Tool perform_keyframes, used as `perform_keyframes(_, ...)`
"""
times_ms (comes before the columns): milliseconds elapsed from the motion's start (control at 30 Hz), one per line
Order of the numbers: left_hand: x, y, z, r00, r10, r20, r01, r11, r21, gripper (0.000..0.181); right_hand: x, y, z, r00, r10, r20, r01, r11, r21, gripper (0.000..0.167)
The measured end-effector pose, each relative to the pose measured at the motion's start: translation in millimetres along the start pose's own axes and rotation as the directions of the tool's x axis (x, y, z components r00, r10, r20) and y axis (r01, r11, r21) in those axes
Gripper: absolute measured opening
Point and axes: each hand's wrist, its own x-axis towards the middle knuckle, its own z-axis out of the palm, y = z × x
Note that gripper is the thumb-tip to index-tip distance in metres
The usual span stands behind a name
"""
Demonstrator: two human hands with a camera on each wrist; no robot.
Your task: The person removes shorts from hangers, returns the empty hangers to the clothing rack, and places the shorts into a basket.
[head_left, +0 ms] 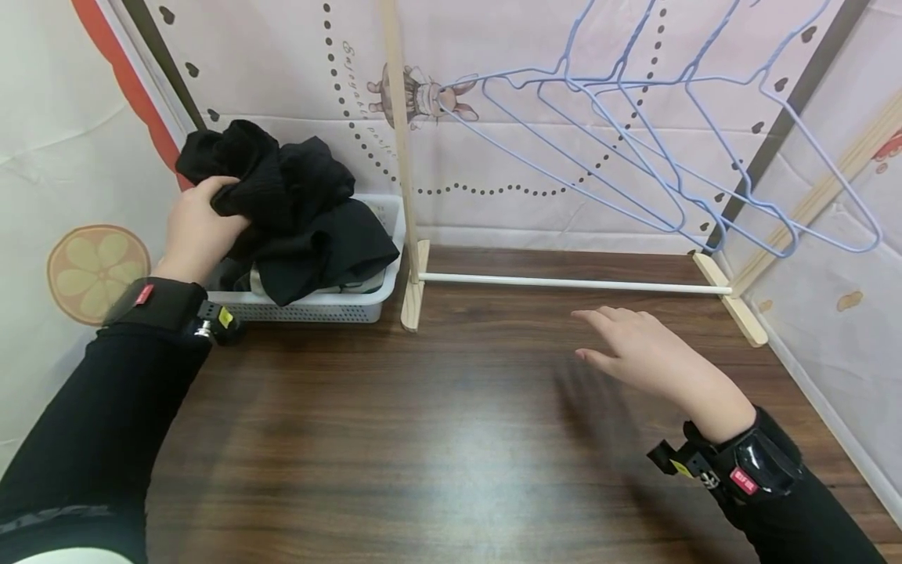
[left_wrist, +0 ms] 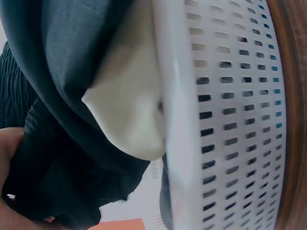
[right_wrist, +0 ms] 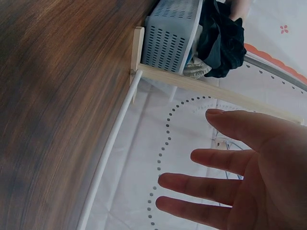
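Note:
My left hand [head_left: 200, 231] grips a bunched black garment [head_left: 282, 180] at its left side, over a white plastic basket [head_left: 303, 308]. In the left wrist view, fingers [left_wrist: 7, 163] curl into the dark cloth, and a cream piece of fabric [left_wrist: 129, 115] shows beneath it by the basket rim. Part of the garment still rests on the clothes in the basket. Over the table, my right hand [head_left: 644, 352] holds nothing, its fingers spread and fairly straight, as the right wrist view also shows.
A wooden rack stands behind, with a post [head_left: 403, 157] beside the basket and a white lower bar [head_left: 564, 282]. Several blue hangers [head_left: 676, 157] hang at the upper right. Brown wood-grain table [head_left: 395, 439] lies in front; printed cloth walls [head_left: 63, 157] enclose the space.

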Motion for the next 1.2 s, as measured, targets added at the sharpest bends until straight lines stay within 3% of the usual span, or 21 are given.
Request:
perform_keyframes(133,-0.9,-10.3,0.7,0.995,-0.011,0.103,0.006,0.999,0.050,0.060,1.2,0,0,1.000,-0.006,0.000,0.006,1.000,0.002,0.053)
perform_keyframes(267,-1.4,-17.2,2.3,0.975,-0.025,0.219,0.004,0.995,0.097,0.068,1.8,-1,0,1.000,-0.006,0.001,0.006,1.000,0.006,0.053)
perform_keyframes(433,-6.7,-22.4,5.4,0.935,-0.070,0.349,0.037,0.994,0.100,0.080,2.4,-1,0,1.000,-0.001,0.007,0.001,1.000,0.013,0.054)
perform_keyframes(567,-10.2,-25.3,7.9,0.890,-0.123,0.438,0.077,0.989,0.123,0.088,2.7,-1,0,1.000,-0.007,0.004,0.006,1.000,0.012,0.054)
perform_keyframes(767,-10.6,-34.1,11.4,0.839,-0.189,0.510,0.109,0.977,0.184,0.095,2.9,0,1,1.000,0.002,0.011,-0.002,1.000,0.015,0.054)
perform_keyframes(1033,-11.7,-41.1,12.0,0.816,-0.249,0.522,0.158,0.964,0.213,0.096,8.1,5,6,0.999,0.023,0.023,-0.023,0.999,0.027,0.055)
perform_keyframes(1133,-13.8,-40.9,12.5,0.817,-0.268,0.511,0.186,0.961,0.206,0.097,10.0,7,9,0.998,0.039,0.040,-0.040,0.999,0.034,0.056)
perform_keyframes(1200,-14.9,-40.5,13.3,0.827,-0.280,0.488,0.206,0.958,0.201,0.097,11.0,8,9,0.998,0.046,0.050,-0.048,0.998,0.038,0.055)
